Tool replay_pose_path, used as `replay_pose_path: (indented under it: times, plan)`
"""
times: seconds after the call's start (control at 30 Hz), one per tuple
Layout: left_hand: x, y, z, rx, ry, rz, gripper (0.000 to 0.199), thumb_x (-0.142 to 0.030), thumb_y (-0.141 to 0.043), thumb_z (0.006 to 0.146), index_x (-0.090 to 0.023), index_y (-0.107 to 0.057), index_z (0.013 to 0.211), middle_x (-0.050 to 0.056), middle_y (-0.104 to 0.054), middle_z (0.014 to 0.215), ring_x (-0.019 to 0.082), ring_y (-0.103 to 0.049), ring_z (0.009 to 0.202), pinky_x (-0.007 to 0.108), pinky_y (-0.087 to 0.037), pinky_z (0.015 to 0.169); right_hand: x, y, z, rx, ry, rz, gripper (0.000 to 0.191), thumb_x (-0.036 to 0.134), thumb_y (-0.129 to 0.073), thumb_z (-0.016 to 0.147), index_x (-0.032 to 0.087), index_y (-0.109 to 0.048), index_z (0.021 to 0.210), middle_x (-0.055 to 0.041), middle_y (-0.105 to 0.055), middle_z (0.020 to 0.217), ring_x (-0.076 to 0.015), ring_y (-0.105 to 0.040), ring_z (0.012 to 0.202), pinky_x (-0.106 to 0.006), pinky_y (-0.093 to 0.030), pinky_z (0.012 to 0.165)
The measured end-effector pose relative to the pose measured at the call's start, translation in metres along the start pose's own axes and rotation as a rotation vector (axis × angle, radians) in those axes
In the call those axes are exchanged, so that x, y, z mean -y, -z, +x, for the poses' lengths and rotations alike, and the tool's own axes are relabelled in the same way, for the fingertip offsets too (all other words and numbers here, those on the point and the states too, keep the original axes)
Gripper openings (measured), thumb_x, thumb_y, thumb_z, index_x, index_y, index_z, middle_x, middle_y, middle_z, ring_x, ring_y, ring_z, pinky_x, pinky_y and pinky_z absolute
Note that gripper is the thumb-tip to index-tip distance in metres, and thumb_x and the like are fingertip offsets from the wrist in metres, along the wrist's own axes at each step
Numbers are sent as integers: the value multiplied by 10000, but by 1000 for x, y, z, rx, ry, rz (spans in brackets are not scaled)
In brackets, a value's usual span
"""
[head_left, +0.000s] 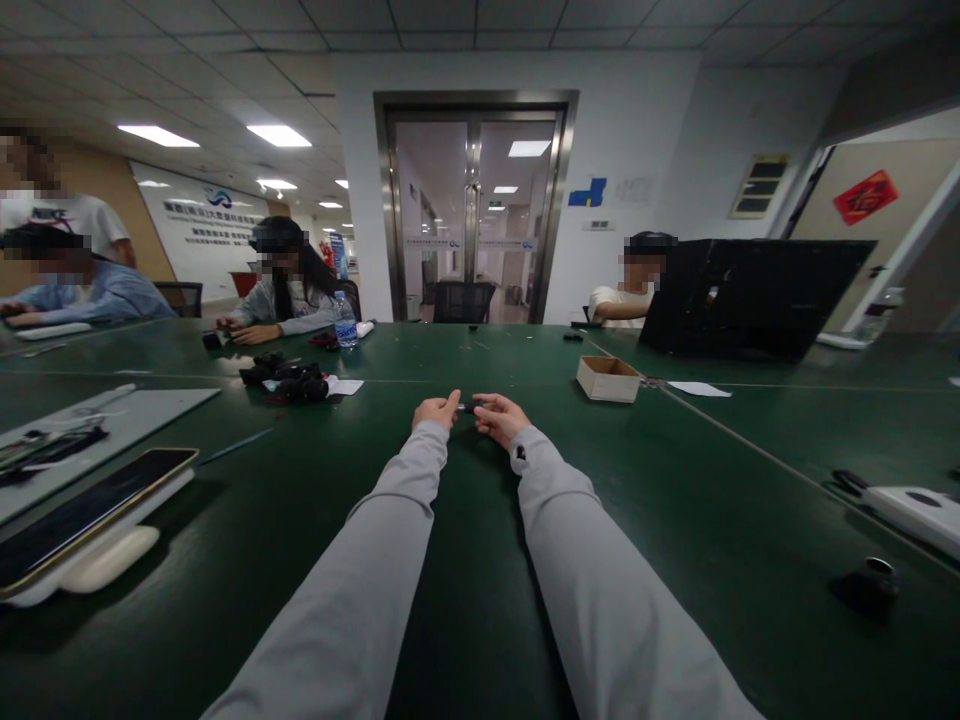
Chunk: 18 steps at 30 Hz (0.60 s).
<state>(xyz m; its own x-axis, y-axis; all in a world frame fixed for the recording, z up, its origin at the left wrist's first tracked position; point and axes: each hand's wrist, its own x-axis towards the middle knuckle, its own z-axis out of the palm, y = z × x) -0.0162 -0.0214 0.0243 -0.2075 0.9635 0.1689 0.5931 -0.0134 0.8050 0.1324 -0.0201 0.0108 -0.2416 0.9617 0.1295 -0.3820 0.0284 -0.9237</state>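
Observation:
Both arms, in light grey sleeves, reach forward over the dark green table (472, 560). Between my hands is a small dark object (470, 407), too small to name. My left hand (436, 411) is closed at its left end, with the thumb raised on top. From the other side, my right hand (501, 415) pinches its right end between thumb and fingers. The object is held level, just over the tabletop.
An open cardboard box (608, 380) stands right of my hands. Black gear (289, 378) and a water bottle (345, 322) are at the left. A phone (97, 510) lies near left, a large black screen (754, 298) stands back right. Several people sit around.

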Motion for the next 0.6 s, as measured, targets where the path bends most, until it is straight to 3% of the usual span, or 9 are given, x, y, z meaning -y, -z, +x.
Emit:
replay_pose_path:
  times: [0.27, 0.6]
  plan:
    - [3, -4, 4, -11, -1, -2, 551, -645, -353, 700, -187, -588, 504, 30, -572, 465, 135, -526, 492, 237, -377, 520, 1, 0, 1, -2, -17, 14, 298, 117, -741, 574, 162, -599, 832, 37, -525, 589, -84, -544, 478, -184, -446, 424]
    - [7, -7, 4, -57, -99, -107, 466, -608, -435, 681, -188, -570, 532, 14, -615, 545, 126, -553, 563, 222, -397, 560, 2, 0, -1, -37, -12, 38, 265, 121, -730, 599, 155, -601, 828, 14, -566, 620, -83, -542, 478, -186, -448, 432]
